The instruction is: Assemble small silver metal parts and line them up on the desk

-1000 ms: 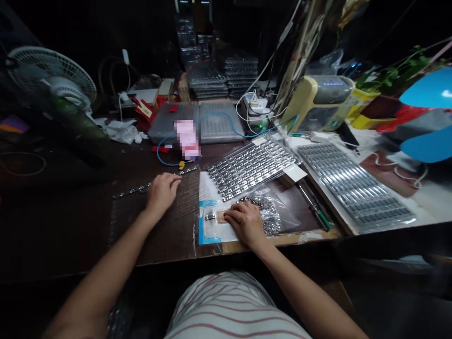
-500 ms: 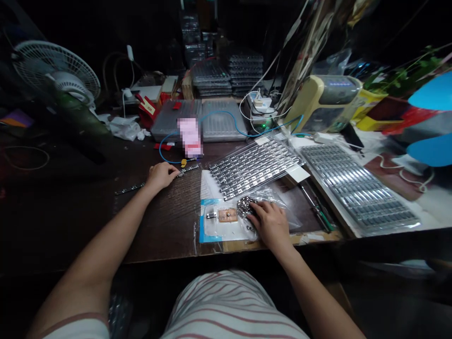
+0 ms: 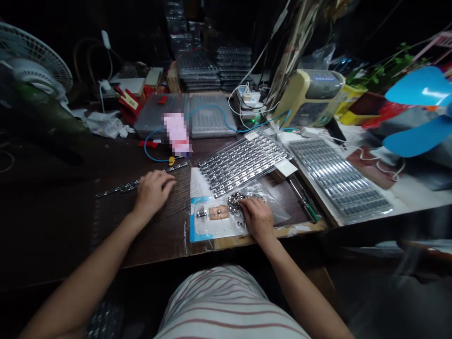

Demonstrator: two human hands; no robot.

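My left hand (image 3: 152,192) hovers over a clear plastic tray (image 3: 176,195) at the left. Its fingers are bent, with thumb and forefinger a little apart and nothing visible between them. Beyond it, a row of small metal connectors (image 3: 134,184) lies along the tray's far side. My right hand (image 3: 259,217) has its fingertips drawn together at a heap of small shiny metal parts (image 3: 234,202) on a plastic bag; anything in the pinch is too small to make out. Left of the heap sit a small orange-brown block (image 3: 219,213) and a single metal connector (image 3: 201,213).
A tray full of metal connectors (image 3: 243,162) lies tilted behind the heap. Another filled tray (image 3: 339,176) is at the right, with a screwdriver-like tool (image 3: 300,195) between. Farther back are a yellowish machine (image 3: 309,99), stacked trays (image 3: 197,70), cables and fans.
My left hand has drawn back from the connector row toward me, its pinch loosened. My right hand's fingers have gathered closer at the heap. The camera view has turned right.
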